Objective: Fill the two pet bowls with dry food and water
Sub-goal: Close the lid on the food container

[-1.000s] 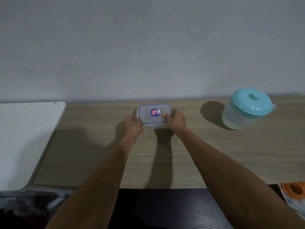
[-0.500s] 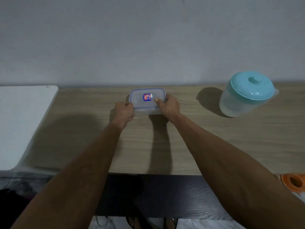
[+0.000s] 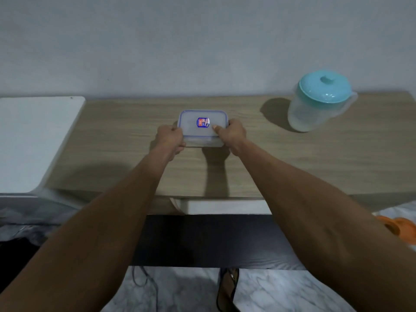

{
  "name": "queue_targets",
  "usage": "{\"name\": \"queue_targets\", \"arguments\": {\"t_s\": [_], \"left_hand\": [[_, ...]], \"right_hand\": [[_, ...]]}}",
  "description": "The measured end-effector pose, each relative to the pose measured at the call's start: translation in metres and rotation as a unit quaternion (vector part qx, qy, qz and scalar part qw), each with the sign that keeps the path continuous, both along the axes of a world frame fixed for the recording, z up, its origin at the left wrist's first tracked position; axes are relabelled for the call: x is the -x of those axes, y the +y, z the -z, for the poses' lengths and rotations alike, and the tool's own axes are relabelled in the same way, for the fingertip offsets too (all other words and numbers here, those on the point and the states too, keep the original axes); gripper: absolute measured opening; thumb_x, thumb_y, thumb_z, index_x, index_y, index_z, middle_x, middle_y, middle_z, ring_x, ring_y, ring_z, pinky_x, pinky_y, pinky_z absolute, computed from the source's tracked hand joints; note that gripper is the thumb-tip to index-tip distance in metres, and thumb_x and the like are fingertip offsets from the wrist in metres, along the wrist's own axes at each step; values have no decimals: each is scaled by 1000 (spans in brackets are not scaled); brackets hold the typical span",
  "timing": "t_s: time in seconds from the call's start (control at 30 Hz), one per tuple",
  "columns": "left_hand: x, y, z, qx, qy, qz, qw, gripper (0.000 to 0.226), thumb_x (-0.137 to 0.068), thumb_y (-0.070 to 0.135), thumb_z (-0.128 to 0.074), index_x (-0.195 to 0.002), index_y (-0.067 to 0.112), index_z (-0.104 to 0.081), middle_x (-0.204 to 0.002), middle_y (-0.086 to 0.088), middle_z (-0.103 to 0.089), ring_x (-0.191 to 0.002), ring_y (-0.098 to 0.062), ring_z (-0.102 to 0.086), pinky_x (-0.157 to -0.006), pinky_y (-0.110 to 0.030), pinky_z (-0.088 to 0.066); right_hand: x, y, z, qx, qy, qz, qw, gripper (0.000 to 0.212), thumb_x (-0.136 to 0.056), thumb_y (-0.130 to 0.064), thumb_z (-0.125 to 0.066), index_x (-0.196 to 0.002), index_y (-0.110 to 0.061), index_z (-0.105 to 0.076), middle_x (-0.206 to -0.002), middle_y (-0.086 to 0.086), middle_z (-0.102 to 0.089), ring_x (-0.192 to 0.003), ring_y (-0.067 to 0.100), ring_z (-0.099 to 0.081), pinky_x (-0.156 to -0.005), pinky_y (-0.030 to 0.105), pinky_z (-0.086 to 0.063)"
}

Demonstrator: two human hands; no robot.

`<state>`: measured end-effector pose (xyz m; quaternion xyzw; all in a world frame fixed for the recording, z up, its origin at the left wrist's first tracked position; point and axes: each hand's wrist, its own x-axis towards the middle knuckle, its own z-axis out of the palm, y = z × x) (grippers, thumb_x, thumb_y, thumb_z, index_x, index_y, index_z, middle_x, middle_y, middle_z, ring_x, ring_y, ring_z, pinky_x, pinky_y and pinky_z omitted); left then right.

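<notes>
While the small rectangular clear plastic container with a blue-edged lid sits mid-way along the light wood-grain table, the left grip curls round its left end and the right grip pinches its right end, thumb on the lid. A translucent plastic pitcher with a turquoise lid stands well apart to the right.

- The desk has a pale wood-grain top.
- A clear plastic box with a blue-edged lid and a small sticker sits near the middle, closer to the back edge.
- A frosted jug with a turquoise lid stands by the back right corner — well apart from the box.
- A white slab meets the desk's left edge.
</notes>
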<state>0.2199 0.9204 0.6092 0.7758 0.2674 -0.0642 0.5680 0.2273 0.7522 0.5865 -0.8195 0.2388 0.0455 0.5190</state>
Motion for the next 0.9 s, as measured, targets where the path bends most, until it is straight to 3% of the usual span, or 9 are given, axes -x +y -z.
{"name": "queue_targets", "arguments": {"t_s": [0.13,0.3,0.43,0.5,0.67,0.73,0.8,0.9], "left_hand": [[41,9,-10,3,-18,8,1000,25,-93,10,-46,-107,1,-65,-42,-3,-50,-37,-16,-48,-45,-24,-39],[111,28,-18,-3,-33,30,999,14,-95,13,-47,-93,10,-61,-80,-14,-60,-49,-19,-56,-36,-18,-41],[165,46,-14,-9,-38,31,999,18,-95,16,-50,-106,8,-62,-100,-18,-66,-55,-19,-63,-53,-29,-57],[190,53,-12,-15,-41,33,999,22,-95,16,-50,-111,6,-62,-100,-18,-67,-58,-19,-64,-55,-30,-59],[242,61,-1,-4,-32,38,999,17,-95,14,-47,-87,10,-62,-81,-15,-61,-50,-16,-58,-38,-20,-48],[256,59,9,3,-19,47,999,21,-96,13,-46,-78,14,-58,-82,-15,-60,-51,-16,-57,-48,-25,-52],[267,56,24,17,-5,53,998,19,-98,14,-47,-82,15,-57,-84,-15,-61,-56,-15,-57,-62,-29,-56],[276,54,50,28,8,50,998,17,-100,17,-49,-85,16,-58,-87,-13,-62,-59,-13,-58,-59,-26,-56]], "right_hand": [[45,8,-6,1,-5,14,1000,51,-78,-43,-74,-112,-5,-64,-115,19,-67,-108,39,-62,-89,51,-55],[120,25,-18,4,-14,18,1000,51,-80,-43,-72,-114,-5,-64,-115,17,-67,-107,38,-63,-90,51,-55],[179,42,-20,6,-21,17,1000,52,-82,-43,-72,-116,-5,-64,-115,16,-67,-109,36,-62,-90,48,-55],[205,48,-18,7,-19,16,1000,51,-83,-42,-71,-117,-5,-64,-116,16,-67,-109,35,-62,-92,45,-54],[258,58,-4,-19,3,36,999,51,-79,-42,-73,-115,-7,-65,-117,16,-66,-106,35,-63,-89,48,-56],[271,58,7,-31,12,47,998,50,-79,-40,-73,-117,-8,-66,-116,15,-66,-107,34,-63,-88,48,-57],[281,56,23,-35,15,47,998,45,-81,-38,-72,-115,-9,-66,-113,14,-67,-105,34,-63,-87,49,-57],[287,53,53,-30,9,41,999,38,-81,-37,-72,-110,-13,-65,-107,12,-67,-100,33,-64,-86,51,-57]]}}
